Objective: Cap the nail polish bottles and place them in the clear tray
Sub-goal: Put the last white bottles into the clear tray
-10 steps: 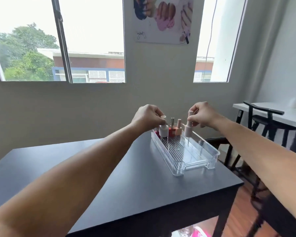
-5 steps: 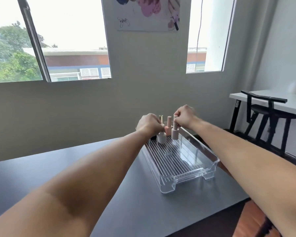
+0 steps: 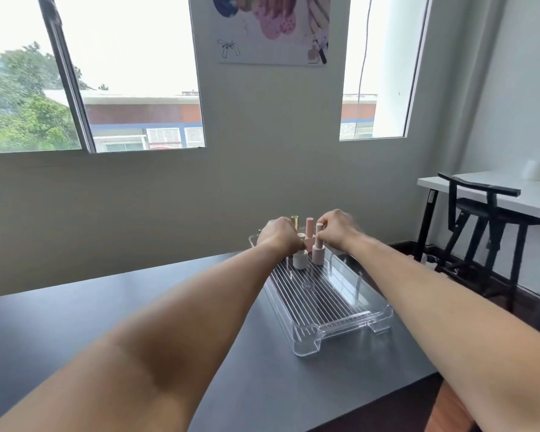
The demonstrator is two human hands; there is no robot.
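Head view: at the tray's (image 3: 340,336) 12 o'clock end, the left hand (image 3: 279,235) grips the white bottle (image 3: 300,260) by its cap. At its 3 o'clock, the right hand (image 3: 337,229) pinches the pink bottle (image 3: 318,253). Both stand in the tray. Release straight up, clear of the rear bottles (image 3: 309,227).
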